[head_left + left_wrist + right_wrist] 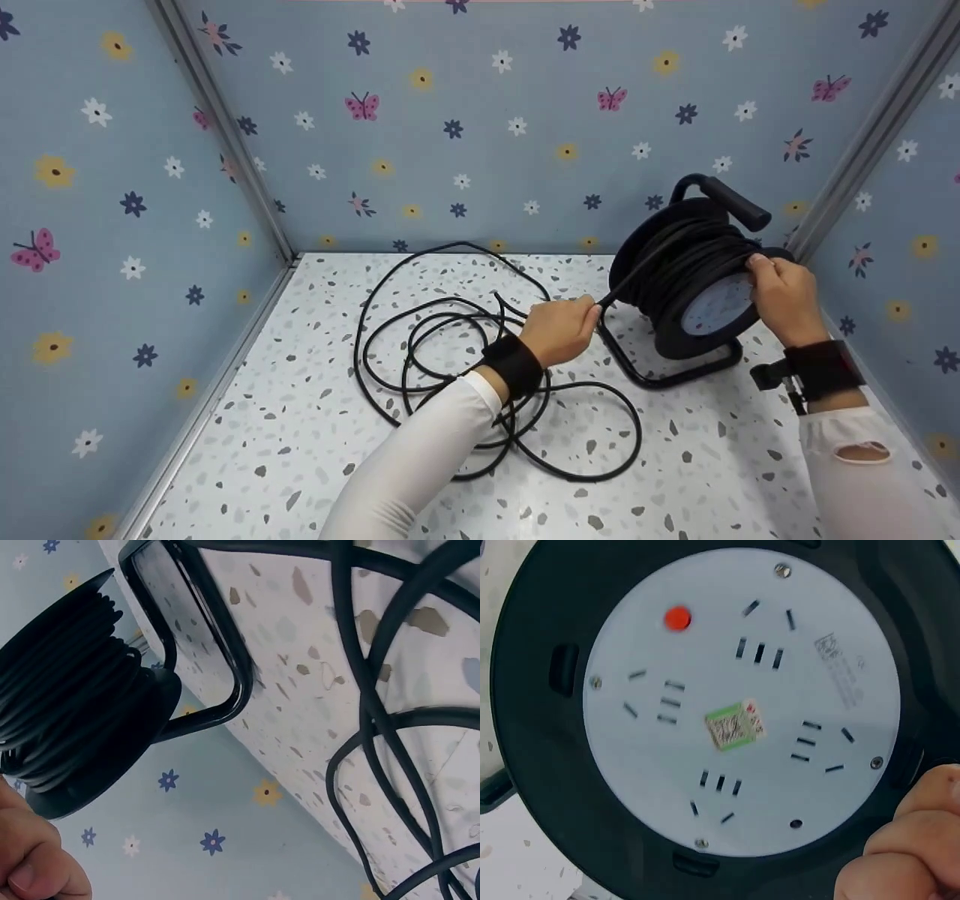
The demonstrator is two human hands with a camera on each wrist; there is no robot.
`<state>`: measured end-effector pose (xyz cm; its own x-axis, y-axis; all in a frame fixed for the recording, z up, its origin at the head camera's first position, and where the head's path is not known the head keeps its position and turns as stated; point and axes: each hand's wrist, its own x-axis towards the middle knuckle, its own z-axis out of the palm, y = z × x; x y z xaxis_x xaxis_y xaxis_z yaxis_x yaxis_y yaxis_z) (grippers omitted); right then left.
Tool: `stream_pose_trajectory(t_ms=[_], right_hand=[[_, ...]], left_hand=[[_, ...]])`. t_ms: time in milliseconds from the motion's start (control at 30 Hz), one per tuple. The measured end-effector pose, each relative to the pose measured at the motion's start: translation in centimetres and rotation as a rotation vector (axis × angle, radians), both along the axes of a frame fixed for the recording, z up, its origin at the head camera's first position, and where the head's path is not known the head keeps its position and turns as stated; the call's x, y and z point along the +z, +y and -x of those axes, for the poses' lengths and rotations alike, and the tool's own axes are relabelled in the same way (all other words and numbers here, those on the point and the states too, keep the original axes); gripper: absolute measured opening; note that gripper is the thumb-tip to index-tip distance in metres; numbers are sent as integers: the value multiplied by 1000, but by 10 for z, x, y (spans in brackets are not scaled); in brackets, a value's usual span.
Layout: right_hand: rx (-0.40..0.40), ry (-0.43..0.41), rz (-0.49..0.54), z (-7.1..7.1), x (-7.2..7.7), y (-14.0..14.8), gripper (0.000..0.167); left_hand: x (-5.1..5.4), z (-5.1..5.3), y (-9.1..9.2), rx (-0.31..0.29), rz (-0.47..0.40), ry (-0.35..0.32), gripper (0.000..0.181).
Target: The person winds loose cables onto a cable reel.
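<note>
A black cable reel [666,339] stands at the back right, with black cable [679,259] wound in many turns on its drum. My left hand [559,328] grips the cable left of the reel, and a taut length runs from the fist up to the drum. At the reel's right side, my right hand [787,296] holds the rim of the near flange with curled fingers. The right wrist view shows the flange's pale socket plate [660,795] with slots, a red button and a sticker. Loose cable [585,479] lies in tangled loops below and left of my left hand.
The reel has a tubular stand [652,385] on the speckled white floor [262,450] and a carrying handle [731,199] on top. Blue flowered walls [480,97] enclose the back and both sides, with metal strips [225,127] along the corners.
</note>
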<state>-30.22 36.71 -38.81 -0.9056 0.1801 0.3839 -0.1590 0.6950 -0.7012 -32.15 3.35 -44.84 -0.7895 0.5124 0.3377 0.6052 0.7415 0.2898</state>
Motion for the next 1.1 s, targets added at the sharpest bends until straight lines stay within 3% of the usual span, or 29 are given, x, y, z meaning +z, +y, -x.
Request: stream_pose_trajectory(t_ms=[233,433,600,733,833,933,1033,1100], right_hand=[[-31,-7,-16,4,-2,13,55],[-36,-23,-11,6,0,18,56],[-35,-58,7,7,2,22,56],[-23,-82,30,8,0,24,55],[-19,-90,41,8,-2,24,55],[-16,-90,46,7,-2,24,55],[-19,-77,52,7,-3,24,56],[-26,-68,54,7,-3,24,56]], left_hand=[[11,13,-2,98,0,-21,39],[6,14,7,55,31,-39,39],[5,16,20,72,36,-20,39],[5,17,21,50,16,-27,37],[3,18,14,31,20,-19,33],[2,23,0,45,36,35,27],[1,33,-21,107,-15,105,18],[0,43,-39,178,-84,138,12]])
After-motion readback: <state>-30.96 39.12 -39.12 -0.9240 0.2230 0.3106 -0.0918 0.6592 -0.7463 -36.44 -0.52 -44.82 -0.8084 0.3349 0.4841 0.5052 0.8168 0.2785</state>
